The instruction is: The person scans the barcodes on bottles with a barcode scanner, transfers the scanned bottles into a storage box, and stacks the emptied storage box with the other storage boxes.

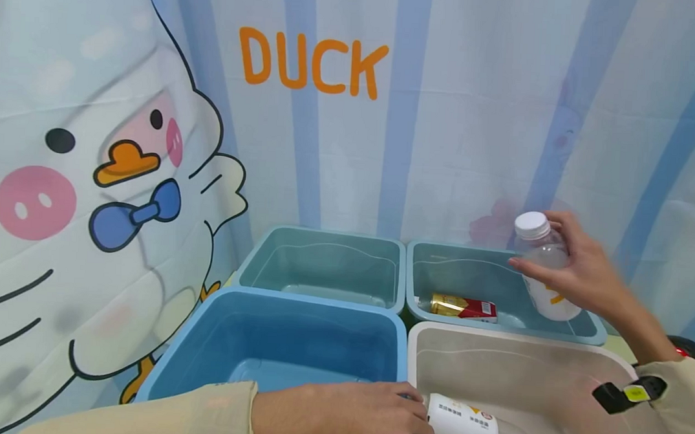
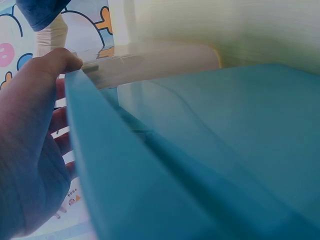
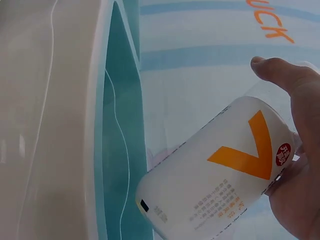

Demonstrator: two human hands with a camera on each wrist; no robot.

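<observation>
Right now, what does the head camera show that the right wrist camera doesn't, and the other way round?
Only the head view shows the printed duck, the left hand, a second bottle lying in the beige bin, and a red and gold package inside the back right teal bin.

Only the right wrist view shows the red round mark on the held bottle.

Both show that bottle in the right hand, parts of those two bins, and orange lettering, cut off in the wrist view.

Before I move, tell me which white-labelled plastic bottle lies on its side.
The white-labelled plastic bottle inside the beige bin; the other bottle is in the right hand, tilted with its white cap up.
</observation>
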